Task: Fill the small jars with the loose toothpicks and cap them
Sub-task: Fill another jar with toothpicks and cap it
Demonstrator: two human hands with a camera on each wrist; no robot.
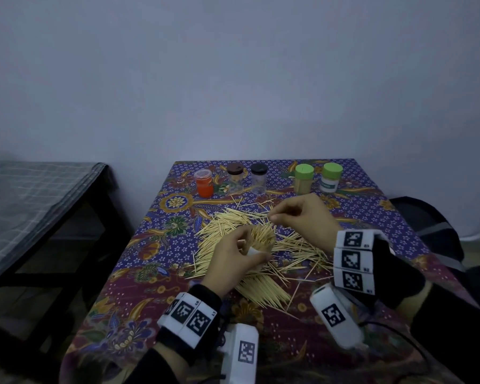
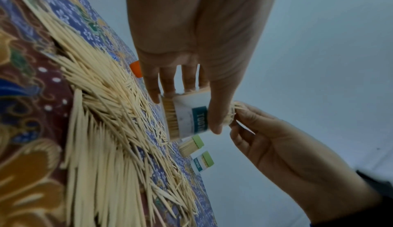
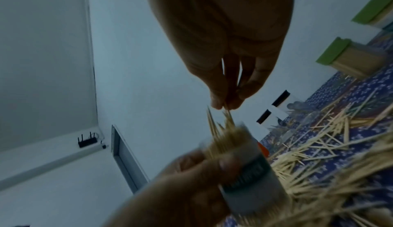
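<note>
My left hand [image 1: 241,252] grips a small uncapped jar [image 1: 262,241] with a white label, tilted and crammed with toothpicks, just above the loose toothpick pile [image 1: 261,289] on the patterned tablecloth [image 1: 155,245]. In the left wrist view the left hand's thumb and fingers [image 2: 214,113] wrap the jar [image 2: 187,118]. My right hand [image 1: 273,217] pinches a few toothpicks at the jar's mouth. Seen from the right wrist, the right hand's fingertips [image 3: 225,103] hold the sticks above the blurred jar [image 3: 246,165].
Along the table's far edge stand capped jars: an orange one [image 1: 204,182], a brown-lidded one [image 1: 235,176], a black-lidded one [image 1: 258,176] and two green-lidded ones [image 1: 304,178] [image 1: 330,177]. A dark table [image 1: 25,203] stands left, a dark bag [image 1: 427,217] right.
</note>
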